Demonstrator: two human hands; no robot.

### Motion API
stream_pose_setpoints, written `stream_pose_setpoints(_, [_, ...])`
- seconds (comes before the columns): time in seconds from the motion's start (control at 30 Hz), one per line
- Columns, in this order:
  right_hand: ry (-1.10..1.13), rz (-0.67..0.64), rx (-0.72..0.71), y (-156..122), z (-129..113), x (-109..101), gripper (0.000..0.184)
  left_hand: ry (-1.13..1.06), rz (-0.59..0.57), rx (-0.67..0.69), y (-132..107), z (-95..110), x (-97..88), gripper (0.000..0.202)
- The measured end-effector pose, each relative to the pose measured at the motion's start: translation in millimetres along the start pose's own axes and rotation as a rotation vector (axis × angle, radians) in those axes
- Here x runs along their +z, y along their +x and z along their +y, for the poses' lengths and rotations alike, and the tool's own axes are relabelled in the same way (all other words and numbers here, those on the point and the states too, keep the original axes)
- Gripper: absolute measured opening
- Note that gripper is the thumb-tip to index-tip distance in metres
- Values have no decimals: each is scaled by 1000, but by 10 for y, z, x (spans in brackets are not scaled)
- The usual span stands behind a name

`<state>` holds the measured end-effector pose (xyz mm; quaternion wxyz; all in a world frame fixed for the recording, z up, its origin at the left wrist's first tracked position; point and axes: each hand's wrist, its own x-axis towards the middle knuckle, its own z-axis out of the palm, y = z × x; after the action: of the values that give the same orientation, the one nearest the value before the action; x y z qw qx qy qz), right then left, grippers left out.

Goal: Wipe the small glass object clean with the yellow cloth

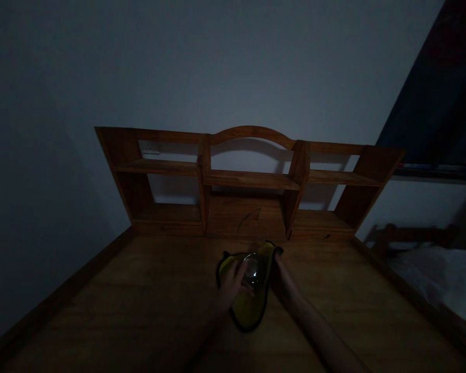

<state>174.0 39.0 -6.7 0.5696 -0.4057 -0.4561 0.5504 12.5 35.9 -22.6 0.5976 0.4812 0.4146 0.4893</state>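
Note:
In dim light a yellow cloth with a dark edge [249, 311] lies on the wooden desk [140, 305], in front of the hutch. A small clear glass object [251, 268] rests on it. My left hand [230, 286] has its fingers curled round the glass from the left. My right hand [280, 277] is on the cloth's right edge, touching the cloth beside the glass; its fingers are mostly hidden by the fabric.
A wooden hutch [250, 180] with open shelves stands at the back of the desk against a pale wall. A bed with white bedding [442, 282] and a wooden frame lies to the right. A dark panel [438, 98] fills the upper right corner.

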Motion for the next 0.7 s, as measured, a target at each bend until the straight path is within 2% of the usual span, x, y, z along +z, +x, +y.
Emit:
stream_pose_setpoints(0.1, [138,-36,83,40,-41,-37,60,-52,30,20,14,16,9,45])
stream_pose_setpoints(0.23, [117,-51,115,30,-88,-93,67,-135,47,65,6,45,29,46])
stream_pose_setpoints(0.37, [63,-21,69,5,-113,-127,67,-146,76,89,-30,94,47,44])
stream_pose_setpoints(0.57, [73,-18,99,-4,-155,-135,64,-159,8,116,-64,184,70,41])
stream_pose_setpoints(0.7, [59,-3,72,0,-124,-173,62,-105,-4,44,-51,190,64,44])
